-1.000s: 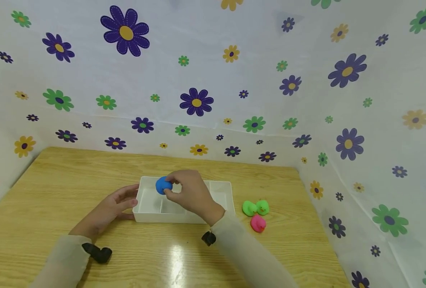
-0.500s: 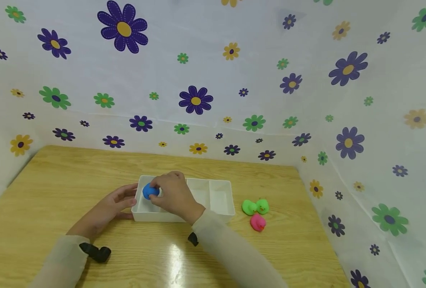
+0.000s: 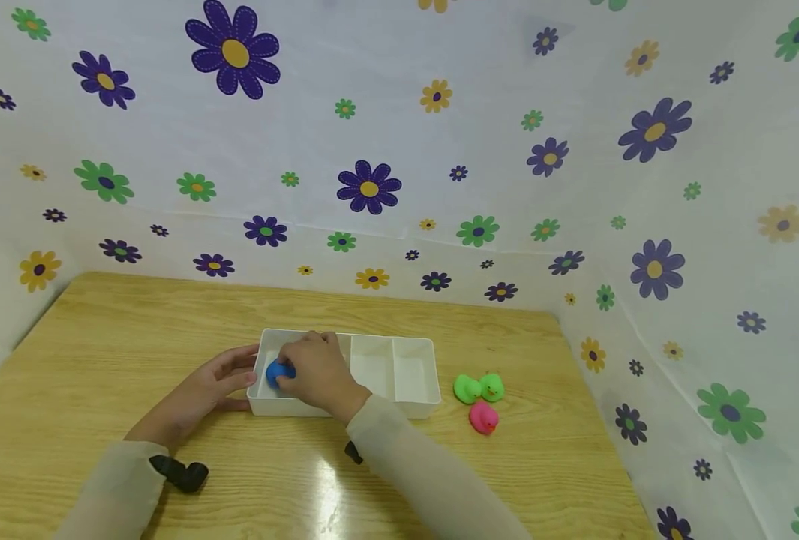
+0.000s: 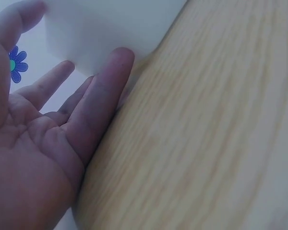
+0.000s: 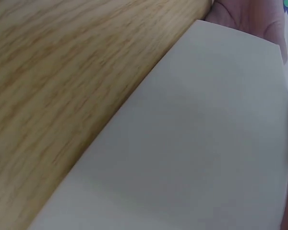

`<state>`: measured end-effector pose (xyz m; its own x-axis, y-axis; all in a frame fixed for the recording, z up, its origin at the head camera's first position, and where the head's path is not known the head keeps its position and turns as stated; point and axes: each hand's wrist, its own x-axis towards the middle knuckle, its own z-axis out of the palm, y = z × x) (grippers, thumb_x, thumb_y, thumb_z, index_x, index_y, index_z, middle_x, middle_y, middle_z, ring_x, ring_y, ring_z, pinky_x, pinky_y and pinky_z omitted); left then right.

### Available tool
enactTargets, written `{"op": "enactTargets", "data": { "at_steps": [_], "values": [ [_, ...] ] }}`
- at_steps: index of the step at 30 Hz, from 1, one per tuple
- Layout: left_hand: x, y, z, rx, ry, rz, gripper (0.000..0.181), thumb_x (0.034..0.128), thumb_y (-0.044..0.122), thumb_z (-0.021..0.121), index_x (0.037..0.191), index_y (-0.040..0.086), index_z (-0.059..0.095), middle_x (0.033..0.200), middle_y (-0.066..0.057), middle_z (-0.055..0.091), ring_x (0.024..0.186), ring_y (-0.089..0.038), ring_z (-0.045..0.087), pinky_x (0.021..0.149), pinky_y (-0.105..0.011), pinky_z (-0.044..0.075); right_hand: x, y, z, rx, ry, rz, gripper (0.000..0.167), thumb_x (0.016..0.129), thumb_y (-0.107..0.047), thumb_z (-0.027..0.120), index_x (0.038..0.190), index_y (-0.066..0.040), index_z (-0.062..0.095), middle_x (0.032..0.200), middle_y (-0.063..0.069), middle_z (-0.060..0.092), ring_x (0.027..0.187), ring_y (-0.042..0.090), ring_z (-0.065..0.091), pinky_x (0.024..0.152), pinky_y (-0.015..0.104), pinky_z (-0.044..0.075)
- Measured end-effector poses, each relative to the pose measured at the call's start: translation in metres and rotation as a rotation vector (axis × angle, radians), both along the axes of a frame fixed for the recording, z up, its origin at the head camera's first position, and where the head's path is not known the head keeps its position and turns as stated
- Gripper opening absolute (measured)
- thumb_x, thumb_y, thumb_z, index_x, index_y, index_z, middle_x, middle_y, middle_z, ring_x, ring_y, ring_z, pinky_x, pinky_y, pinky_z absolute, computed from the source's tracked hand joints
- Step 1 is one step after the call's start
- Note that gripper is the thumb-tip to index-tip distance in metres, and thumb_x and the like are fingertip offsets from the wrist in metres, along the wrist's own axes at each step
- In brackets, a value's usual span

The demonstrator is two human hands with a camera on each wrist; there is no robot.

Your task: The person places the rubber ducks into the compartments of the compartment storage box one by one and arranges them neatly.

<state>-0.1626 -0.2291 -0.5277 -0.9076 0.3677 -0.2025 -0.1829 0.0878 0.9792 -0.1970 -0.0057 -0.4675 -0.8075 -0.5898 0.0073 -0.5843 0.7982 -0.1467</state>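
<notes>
A white divided box [image 3: 372,409] stands on the wooden table. My right hand [image 3: 321,375] pinches a round blue toy [image 3: 277,373] low inside its leftmost compartment. The hand covers part of the toy, so its exact kind is hidden. At the box's left end, my left hand [image 3: 213,384] rests against the wall. In the left wrist view its fingers [image 4: 103,96] are mostly straight and touch or nearly touch the white box [image 4: 105,28]. The box's front wall [image 5: 182,129] fills most of the right wrist view, with the right hand only at that view's edge.
Two green rubber ducks [image 3: 467,388] and a pink rubber duck [image 3: 483,417] sit close together on the table [image 3: 541,465], right of the box. A white flower-patterned sheet [image 3: 399,127] hangs around the table's back and sides.
My right hand has carried the blue toy leftward and then lowered it into the leftmost compartment. My left hand has stayed at the box's left end.
</notes>
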Motion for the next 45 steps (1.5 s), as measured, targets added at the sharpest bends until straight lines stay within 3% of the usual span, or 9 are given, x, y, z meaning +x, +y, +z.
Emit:
{"op": "enactTargets", "data": {
  "at_steps": [13, 22, 29, 33, 38, 41, 45],
  "values": [
    [0.0, -0.004, -0.003, -0.005, 0.003, -0.001, 0.066, 0.1074, 0.03, 0.059, 0.162, 0.009, 0.028, 0.164, -0.023, 0.029, 0.139, -0.046, 0.046, 0.093, -0.045, 0.059, 0.005, -0.006, 0.001, -0.004, -0.027, -0.012, 0.024, 0.096, -0.042, 0.074, 0.115, -0.028, 0.076, 0.112, -0.016, 0.075, 0.117, 0.009, 0.057, 0.111, 0.043, 0.039],
    [0.006, -0.004, -0.001, 0.006, -0.007, -0.017, 0.067, 0.108, 0.029, 0.057, 0.164, 0.01, 0.025, 0.166, -0.022, 0.025, 0.139, -0.045, 0.046, 0.094, -0.045, 0.059, 0.005, -0.007, -0.001, -0.009, -0.046, 0.016, 0.023, 0.096, -0.039, 0.073, 0.115, -0.025, 0.075, 0.106, -0.015, 0.075, 0.112, 0.009, 0.058, 0.1, 0.026, 0.046],
    [0.004, -0.004, -0.003, -0.004, -0.007, -0.001, 0.067, 0.1075, 0.031, 0.058, 0.163, 0.011, 0.026, 0.166, -0.021, 0.027, 0.138, -0.043, 0.047, 0.094, -0.045, 0.059, 0.004, -0.005, 0.001, 0.021, -0.007, 0.032, 0.025, 0.099, -0.043, 0.069, 0.118, -0.029, 0.073, 0.118, -0.014, 0.071, 0.121, 0.011, 0.06, 0.109, 0.037, 0.043],
    [0.003, -0.003, -0.005, -0.002, 0.012, 0.024, 0.067, 0.1077, 0.031, 0.058, 0.163, 0.009, 0.026, 0.164, -0.023, 0.03, 0.137, -0.042, 0.049, 0.091, -0.044, 0.06, 0.003, 0.003, 0.003, 0.022, 0.063, 0.09, 0.029, 0.104, -0.044, 0.06, 0.124, -0.025, 0.071, 0.127, -0.01, 0.068, 0.125, 0.012, 0.059, 0.111, 0.04, 0.043],
    [0.004, 0.0, -0.004, -0.023, 0.011, 0.047, 0.069, 0.1063, 0.034, 0.06, 0.162, 0.008, 0.028, 0.163, -0.023, 0.031, 0.14, -0.046, 0.044, 0.091, -0.043, 0.06, -0.004, 0.041, 0.013, -0.092, 0.146, 0.127, 0.03, 0.106, -0.037, 0.058, 0.126, -0.018, 0.069, 0.129, -0.003, 0.067, 0.122, 0.017, 0.061, 0.108, 0.039, 0.047],
    [0.004, 0.001, -0.002, -0.032, 0.001, 0.044, 0.07, 0.1054, 0.036, 0.061, 0.162, 0.009, 0.03, 0.164, -0.021, 0.031, 0.141, -0.046, 0.042, 0.092, -0.043, 0.06, -0.01, 0.082, 0.023, -0.212, 0.138, 0.071, 0.028, 0.103, -0.028, 0.064, 0.125, -0.012, 0.069, 0.126, 0.002, 0.068, 0.117, 0.021, 0.064, 0.104, 0.04, 0.051],
    [0.003, 0.002, -0.001, -0.03, -0.007, 0.03, 0.069, 0.1054, 0.036, 0.061, 0.161, 0.009, 0.031, 0.165, -0.021, 0.03, 0.14, -0.045, 0.045, 0.092, -0.043, 0.059, -0.019, 0.156, 0.027, -0.291, 0.089, -0.077, 0.031, 0.098, -0.022, 0.069, 0.125, -0.008, 0.069, 0.125, 0.008, 0.068, 0.109, 0.027, 0.066, 0.098, 0.045, 0.053]
  ]
}}
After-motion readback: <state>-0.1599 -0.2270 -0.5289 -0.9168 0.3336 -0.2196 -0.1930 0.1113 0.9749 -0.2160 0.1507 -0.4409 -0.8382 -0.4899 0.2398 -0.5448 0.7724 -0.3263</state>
